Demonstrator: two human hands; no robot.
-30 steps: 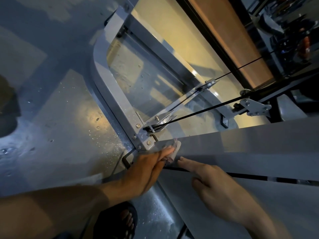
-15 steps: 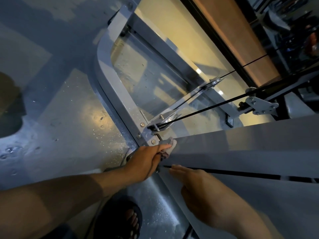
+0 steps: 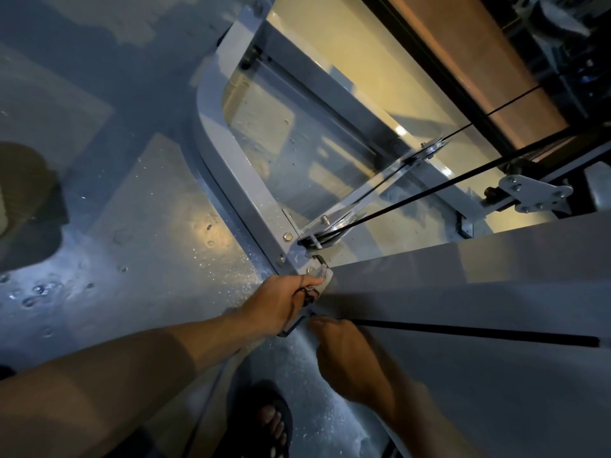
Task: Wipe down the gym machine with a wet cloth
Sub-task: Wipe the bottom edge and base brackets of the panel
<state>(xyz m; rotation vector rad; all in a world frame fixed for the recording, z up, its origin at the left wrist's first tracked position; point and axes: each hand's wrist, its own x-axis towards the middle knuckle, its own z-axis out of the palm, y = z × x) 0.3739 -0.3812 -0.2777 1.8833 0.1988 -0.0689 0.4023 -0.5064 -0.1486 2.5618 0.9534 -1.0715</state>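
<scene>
Cloth (image 3: 325,276) at frame (image 3: 238,180) corner, under pulley (image 3: 325,231); foot (image 3: 269,421) below; R hand (image 3: 350,361) prob. on panel (image 3: 479,276).

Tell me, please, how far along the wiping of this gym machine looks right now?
Done: nothing can be confirmed; no wiped area stands out on the grey frame. In hand: the left hand pinches the cloth against the frame's bolted corner, while the right hand rests on the grey panel. Left: apparently the frame rails, pulley bracket and panel.

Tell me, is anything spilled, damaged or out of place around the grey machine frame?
Droplets and white specks lie scattered on the wet blue-grey floor beside the grey metal frame. Otherwise nothing stands out: the black cable runs straight from its pulley.
</scene>
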